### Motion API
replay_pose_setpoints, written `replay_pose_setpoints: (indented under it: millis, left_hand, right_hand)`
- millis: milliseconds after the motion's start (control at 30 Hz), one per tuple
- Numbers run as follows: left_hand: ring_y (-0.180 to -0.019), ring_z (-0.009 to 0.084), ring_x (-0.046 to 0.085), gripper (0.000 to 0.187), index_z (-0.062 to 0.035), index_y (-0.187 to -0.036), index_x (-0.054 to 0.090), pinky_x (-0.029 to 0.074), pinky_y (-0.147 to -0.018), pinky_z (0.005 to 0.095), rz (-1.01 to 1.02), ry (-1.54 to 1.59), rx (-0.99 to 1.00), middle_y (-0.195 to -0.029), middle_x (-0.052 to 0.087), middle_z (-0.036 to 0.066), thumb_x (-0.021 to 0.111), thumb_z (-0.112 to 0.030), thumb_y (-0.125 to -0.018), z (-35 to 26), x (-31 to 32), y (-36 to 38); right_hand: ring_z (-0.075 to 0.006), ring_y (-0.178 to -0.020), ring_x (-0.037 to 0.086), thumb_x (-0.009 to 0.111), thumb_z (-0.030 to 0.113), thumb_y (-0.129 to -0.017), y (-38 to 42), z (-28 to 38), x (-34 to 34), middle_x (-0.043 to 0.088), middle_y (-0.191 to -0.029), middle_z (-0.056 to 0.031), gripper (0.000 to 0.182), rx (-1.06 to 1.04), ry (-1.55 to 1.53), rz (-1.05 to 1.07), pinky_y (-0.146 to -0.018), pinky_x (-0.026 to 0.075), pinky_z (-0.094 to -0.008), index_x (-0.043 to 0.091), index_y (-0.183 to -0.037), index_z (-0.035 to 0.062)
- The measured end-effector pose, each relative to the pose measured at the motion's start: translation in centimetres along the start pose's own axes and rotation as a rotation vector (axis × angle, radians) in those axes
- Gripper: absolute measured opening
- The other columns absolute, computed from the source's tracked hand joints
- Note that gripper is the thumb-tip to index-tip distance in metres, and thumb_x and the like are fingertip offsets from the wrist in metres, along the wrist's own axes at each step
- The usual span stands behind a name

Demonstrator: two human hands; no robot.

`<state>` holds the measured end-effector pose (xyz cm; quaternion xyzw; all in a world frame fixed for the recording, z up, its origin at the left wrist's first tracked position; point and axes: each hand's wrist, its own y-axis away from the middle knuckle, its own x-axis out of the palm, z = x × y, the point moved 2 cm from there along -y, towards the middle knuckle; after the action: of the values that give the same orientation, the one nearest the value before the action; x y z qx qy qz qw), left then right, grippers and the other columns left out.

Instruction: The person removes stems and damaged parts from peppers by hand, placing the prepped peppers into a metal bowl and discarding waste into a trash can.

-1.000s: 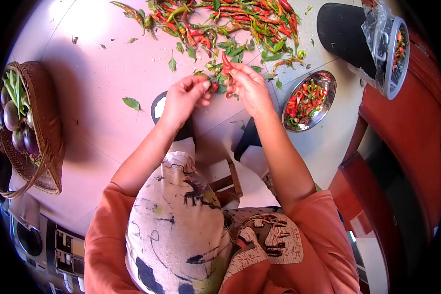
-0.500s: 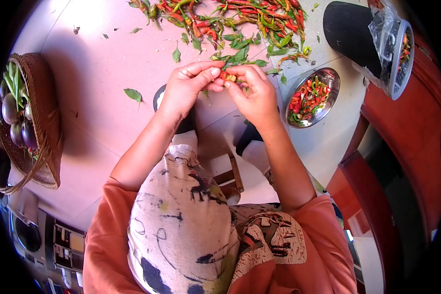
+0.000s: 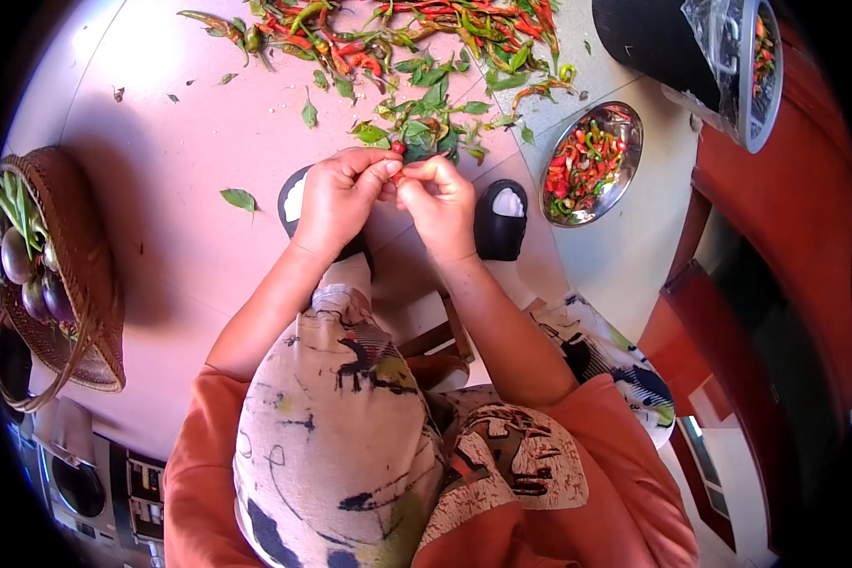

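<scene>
A small red chili pepper (image 3: 399, 148) shows between my hands, mostly hidden by fingers. My left hand (image 3: 339, 197) is closed in a pinch on it, thumb against forefinger. From the other side, my right hand (image 3: 440, 206) also pinches it, with the fingertips of both hands almost touching. Just beyond the hands lie loose green leaves (image 3: 434, 118) on the floor. Farther off spreads a pile of red and green chili peppers (image 3: 350, 47). To the right, a metal bowl (image 3: 604, 212) holds red and green chili pieces.
A woven basket (image 3: 76, 227) with eggplants (image 3: 16, 256) and green stalks stands at the left. A black bucket (image 3: 639, 43) with clear plastic is at the upper right, by reddish wooden furniture (image 3: 795, 218). My feet in dark slippers (image 3: 499, 227) are below the hands.
Both hands have drawn closer together, and my right hand has moved left and down. The chili pepper is now more covered by fingers. The view has shifted slightly.
</scene>
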<state>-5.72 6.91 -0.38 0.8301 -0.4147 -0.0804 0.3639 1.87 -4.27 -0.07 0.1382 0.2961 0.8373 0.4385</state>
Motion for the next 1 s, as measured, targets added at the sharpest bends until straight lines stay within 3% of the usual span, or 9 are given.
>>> replay_pose_setpoints:
  millis: [67,167,200,333,467,567,767,900,1000]
  left_hand:
    - [-0.066,0.0101,0.060,0.016,0.0020,-0.092,0.064,0.050,-0.062,0.0228,-0.029,0.150,-0.100,-0.077,0.063,0.006,0.057,-0.011,-0.087,0.4,-0.2,0.0]
    - [-0.069,0.0143,0.062,0.020,0.0014,-0.097,0.059,0.052,-0.066,0.0245,-0.207,0.508,-0.212,-0.078,0.063,0.007,0.052,-0.016,-0.090,1.7,-1.8,-1.4]
    - [-0.072,0.0162,0.063,0.021,0.0014,-0.099,0.058,0.053,-0.068,0.0258,-0.222,0.591,-0.245,-0.082,0.063,0.009,0.050,-0.016,-0.091,2.3,-2.2,-1.3]
    - [-0.084,0.0213,0.063,0.023,0.0013,-0.107,0.052,0.055,-0.072,0.0288,-0.076,0.895,-0.371,-0.096,0.062,0.014,0.046,-0.015,-0.092,4.1,-2.2,-0.4]
    - [-0.088,0.0241,0.063,0.027,0.0008,-0.115,0.045,0.054,-0.077,0.0331,0.089,1.129,-0.387,-0.102,0.060,0.016,0.044,-0.014,-0.093,5.6,-2.1,0.2]
    - [-0.087,0.0241,0.063,0.027,0.0008,-0.114,0.048,0.054,-0.078,0.0339,0.160,1.119,-0.377,-0.102,0.060,0.016,0.045,-0.015,-0.092,5.8,-2.1,0.0]
    - [-0.082,0.0218,0.063,0.021,-0.0002,-0.104,0.051,0.054,-0.072,0.0321,0.081,0.737,-0.384,-0.094,0.061,0.013,0.044,-0.016,-0.093,5.6,-3.2,0.2]
    - [-0.081,0.0201,0.061,0.020,-0.0013,-0.100,0.051,0.052,-0.072,0.0323,0.098,0.634,-0.389,-0.087,0.059,0.010,0.038,-0.014,-0.091,4.9,-2.6,0.6]
    - [-0.077,0.0170,0.059,0.021,-0.0019,-0.099,0.052,0.050,-0.070,0.0300,0.135,0.572,-0.371,-0.085,0.059,0.008,0.037,-0.015,-0.091,4.9,-2.5,0.3]
  right_hand:
    - [-0.0085,-0.061,0.053,0.058,-0.002,-0.076,0.5,-0.8,0.0,0.059,-0.076,-0.0054,0.005,0.109,-0.122,-0.015,-0.052,0.044,-0.0226,0.057,-0.076,0.0028]
    - [-0.0149,-0.057,0.051,0.054,0.004,-0.079,0.8,-2.8,-2.1,0.057,-0.073,-0.0078,0.004,0.525,-0.859,-0.204,-0.055,0.043,-0.0290,0.056,-0.082,0.0051]
    - [-0.0146,-0.059,0.051,0.054,0.003,-0.078,0.7,-2.6,-3.7,0.056,-0.072,-0.0071,0.005,0.442,-0.863,-0.195,-0.057,0.043,-0.0287,0.056,-0.083,0.0047]
    - [-0.0102,-0.065,0.054,0.056,0.010,-0.084,-2.9,7.7,-13.0,0.057,-0.075,-0.0041,0.015,-0.149,0.007,-0.460,-0.059,0.046,-0.0224,0.055,-0.096,0.0009]
    - [-0.0096,-0.070,0.056,0.055,0.004,-0.085,-4.9,8.7,-23.2,0.060,-0.084,-0.0058,0.017,-0.132,0.170,-0.595,-0.062,0.047,-0.0201,0.058,-0.100,-0.0016]
    - [-0.0106,-0.071,0.057,0.057,0.006,-0.085,-4.6,9.9,-23.0,0.060,-0.087,-0.0065,0.019,-0.141,0.141,-0.559,-0.062,0.048,-0.0215,0.057,-0.103,-0.0012]
    - [-0.0138,-0.075,0.059,0.057,0.006,-0.085,-4.9,30.5,-21.5,0.062,-0.093,-0.0098,0.018,-0.988,0.673,-0.610,-0.069,0.049,-0.0239,0.058,-0.101,-0.0018]
    - [-0.0149,-0.094,0.058,0.063,0.016,-0.083,-9.4,35.0,-20.6,0.061,-0.107,-0.0132,0.035,-0.913,1.165,-0.709,-0.083,0.044,-0.0234,0.058,-0.113,0.0002]
    - [-0.0143,-0.096,0.057,0.062,0.016,-0.084,-8.3,31.1,-16.5,0.062,-0.107,-0.0113,0.033,-1.066,0.875,-0.585,-0.085,0.044,-0.0254,0.059,-0.113,0.0014]
